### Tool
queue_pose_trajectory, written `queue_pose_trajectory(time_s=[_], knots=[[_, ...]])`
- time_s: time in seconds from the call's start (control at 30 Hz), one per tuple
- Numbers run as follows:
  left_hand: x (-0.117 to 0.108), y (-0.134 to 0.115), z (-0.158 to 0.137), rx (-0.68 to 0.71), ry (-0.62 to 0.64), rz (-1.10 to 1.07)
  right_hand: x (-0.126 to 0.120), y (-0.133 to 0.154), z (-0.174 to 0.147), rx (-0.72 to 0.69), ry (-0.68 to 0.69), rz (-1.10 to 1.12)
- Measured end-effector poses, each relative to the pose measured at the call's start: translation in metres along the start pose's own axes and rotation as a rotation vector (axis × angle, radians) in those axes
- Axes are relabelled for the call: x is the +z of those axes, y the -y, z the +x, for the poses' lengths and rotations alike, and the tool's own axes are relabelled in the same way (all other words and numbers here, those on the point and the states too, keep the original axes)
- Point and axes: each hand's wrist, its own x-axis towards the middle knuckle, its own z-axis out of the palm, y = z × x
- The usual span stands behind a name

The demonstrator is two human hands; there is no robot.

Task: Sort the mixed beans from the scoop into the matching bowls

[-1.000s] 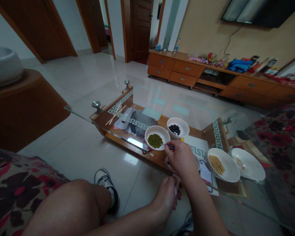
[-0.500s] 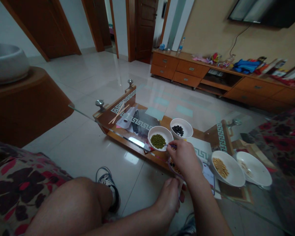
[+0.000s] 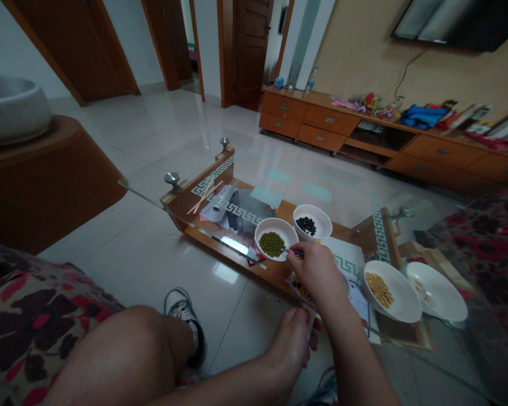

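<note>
My right hand [image 3: 315,268] pinches a thin dark utensil [image 3: 286,250], spoon-like, over the right rim of a white bowl of green beans [image 3: 273,244]. The utensil's tip is too small to make out. Lower down, my left hand [image 3: 292,338] is closed on a pale part of a bowl of mixed beans [image 3: 298,287], just beneath my right hand. That hand and forearm cover much of this bowl. Behind the green beans stands a white bowl of black beans [image 3: 307,225]. To the right are a bowl of yellowish beans [image 3: 380,290] and a bowl with a few pale pieces [image 3: 444,299].
The bowls stand on a glass coffee table [image 3: 186,225] with a wooden frame and metal knobs. Chopsticks [image 3: 204,196] lie at its left end. My knee [image 3: 122,349] is at lower left. A stone-like basin [image 3: 12,110] and a low TV cabinet [image 3: 322,121] stand farther off.
Almost nothing differs. Both hands keep their places and holds, and the utensil stays at the green bean bowl; the view shifts very slightly.
</note>
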Motion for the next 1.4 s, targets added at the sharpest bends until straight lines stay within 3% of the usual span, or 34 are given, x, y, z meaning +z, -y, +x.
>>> queue_pose_trajectory(time_s=[0.2,0.43,0.57,0.73,1.0,1.2,1.4], knots=[[-0.001,0.001,0.005,0.017,-0.003,-0.005,-0.003,-0.001,-0.004,-0.015,-0.030,0.044],[-0.004,0.005,0.011,0.071,0.007,0.015,-0.026,-0.013,-0.020,-0.037,-0.258,0.195],[-0.008,0.010,0.012,0.108,0.014,0.047,-0.050,-0.041,-0.035,0.038,-0.351,0.177],[-0.010,0.008,0.010,0.112,0.025,0.049,-0.072,-0.091,-0.058,0.239,-0.450,0.031],[-0.013,0.007,0.010,0.102,0.031,0.032,-0.076,-0.144,-0.086,0.404,-0.411,-0.178],[-0.015,0.008,0.010,0.090,0.053,0.017,-0.071,-0.144,-0.092,0.413,-0.384,-0.218],[-0.016,0.007,0.009,0.088,0.052,0.002,-0.058,-0.119,-0.093,0.352,-0.345,-0.104]])
